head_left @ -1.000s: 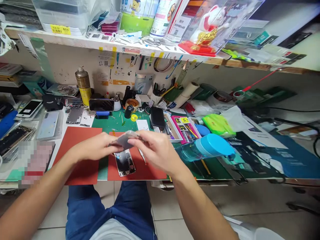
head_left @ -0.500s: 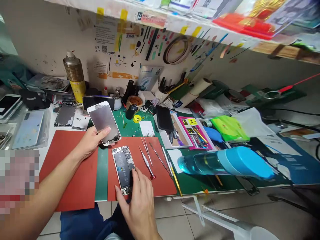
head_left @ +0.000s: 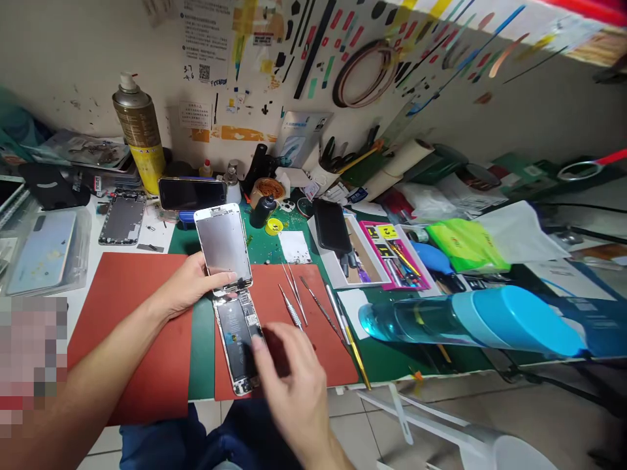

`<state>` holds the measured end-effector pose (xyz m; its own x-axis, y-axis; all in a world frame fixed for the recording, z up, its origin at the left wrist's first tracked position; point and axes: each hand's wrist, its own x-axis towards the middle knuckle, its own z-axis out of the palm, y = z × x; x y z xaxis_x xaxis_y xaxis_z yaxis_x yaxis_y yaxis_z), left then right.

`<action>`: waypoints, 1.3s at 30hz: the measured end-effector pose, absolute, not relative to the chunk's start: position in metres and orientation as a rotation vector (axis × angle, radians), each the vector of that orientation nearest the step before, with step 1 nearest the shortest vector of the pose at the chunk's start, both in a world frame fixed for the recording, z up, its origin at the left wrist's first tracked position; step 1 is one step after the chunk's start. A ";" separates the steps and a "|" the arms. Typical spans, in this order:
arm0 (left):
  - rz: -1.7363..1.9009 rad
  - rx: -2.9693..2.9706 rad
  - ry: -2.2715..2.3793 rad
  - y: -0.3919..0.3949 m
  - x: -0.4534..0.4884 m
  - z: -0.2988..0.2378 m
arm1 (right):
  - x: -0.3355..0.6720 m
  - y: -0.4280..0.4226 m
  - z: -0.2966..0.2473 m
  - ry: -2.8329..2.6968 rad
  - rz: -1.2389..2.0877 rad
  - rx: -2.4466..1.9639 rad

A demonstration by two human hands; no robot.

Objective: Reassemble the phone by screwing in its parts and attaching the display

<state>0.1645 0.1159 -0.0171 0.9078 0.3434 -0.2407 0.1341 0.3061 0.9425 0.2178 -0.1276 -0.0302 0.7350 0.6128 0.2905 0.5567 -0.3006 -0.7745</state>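
Observation:
My left hand grips a detached white phone screen, held tilted up with its grey metal back facing me, its lower edge right above the opened phone body. That body lies on a red mat with its battery and boards showing. My right hand hovers beside the body's right edge, a finger touching or nearly touching it, fingers loosely apart and partly blurred. Thin metal pry tools lie on the mat just right of the phone.
A second red mat lies to the left on the green cutting mat. A blue-capped bottle lies on its side at right. A spray can, another phone on a stand, a parts tray and spare housings crowd the bench.
The hands parted: my left hand kept the screen and brought it down to the top of the phone body, while my right hand dropped to the body's side. The camera tilted downward.

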 end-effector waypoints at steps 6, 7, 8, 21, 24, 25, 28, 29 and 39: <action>0.133 1.326 0.465 0.112 0.165 -0.018 | 0.273 -0.089 -0.005 -0.373 0.840 -1.529; 0.142 1.342 0.467 0.112 0.165 -0.018 | 0.276 -0.083 -0.005 -0.341 0.899 -1.463; 0.152 1.360 0.468 0.112 0.166 -0.018 | 0.277 -0.077 -0.005 -0.317 0.943 -1.412; 0.149 1.537 0.439 0.109 0.167 -0.019 | 0.276 -0.065 -0.013 -0.213 1.054 -1.340; 0.147 1.560 0.426 0.108 0.167 -0.017 | 0.276 -0.065 -0.013 -0.210 1.063 -1.345; 0.151 1.567 0.424 0.108 0.167 -0.016 | 0.276 -0.066 -0.013 -0.211 1.064 -1.347; 0.173 1.587 0.424 0.108 0.167 -0.016 | 0.275 -0.066 -0.013 -0.218 1.066 -1.352; 0.179 1.592 0.425 0.108 0.167 -0.017 | 0.275 -0.066 -0.013 -0.220 1.065 -1.353; 0.161 1.624 0.432 0.108 0.166 -0.017 | 0.277 -0.066 -0.014 -0.218 1.066 -1.375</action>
<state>0.1660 0.1079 -0.0174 0.9166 0.3699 -0.1519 0.1806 -0.0440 0.9826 0.2766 -0.0662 -0.0138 0.5452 0.7129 -0.4411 -0.4827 -0.1633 -0.8604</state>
